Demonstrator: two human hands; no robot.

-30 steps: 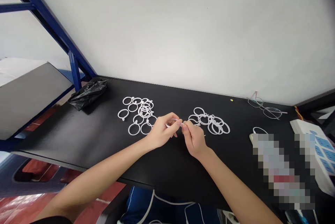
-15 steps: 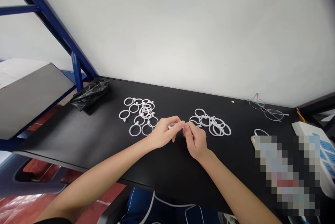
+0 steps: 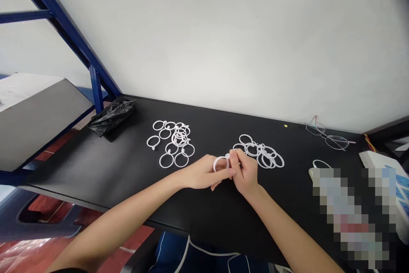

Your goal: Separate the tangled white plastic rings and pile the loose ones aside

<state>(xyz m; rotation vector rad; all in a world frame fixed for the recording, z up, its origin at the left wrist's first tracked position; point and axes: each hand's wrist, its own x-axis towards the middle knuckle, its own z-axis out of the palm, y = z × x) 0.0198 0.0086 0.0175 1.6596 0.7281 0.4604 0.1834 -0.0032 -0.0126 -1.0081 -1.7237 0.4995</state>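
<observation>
Both hands meet above the black table (image 3: 134,179), near its middle, around one white curtain ring (image 3: 215,161). My left hand (image 3: 203,173) has its thumb and fingers closed about the lower part of the ring. The fingers of my right hand (image 3: 245,170) pinch the ring's small knob end at upper right, partly hiding it. A spread of several white rings with small knobs (image 3: 180,139) lies to the left of my hands. Just beyond my right hand is a second, overlapping heap of white rings (image 3: 266,158).
A crumpled black plastic bag (image 3: 113,115) sits at the far left. Eyeglasses (image 3: 335,141), a small yellow bit (image 3: 286,126) and a white power strip (image 3: 372,160) are to the right, near a blurred-out object (image 3: 345,209). A white cable (image 3: 211,252) hangs below the front edge.
The ring between my hands has turned so that its round opening now faces the camera. My left thumb has slid lower, and my right fingers have moved up to the knob end.
</observation>
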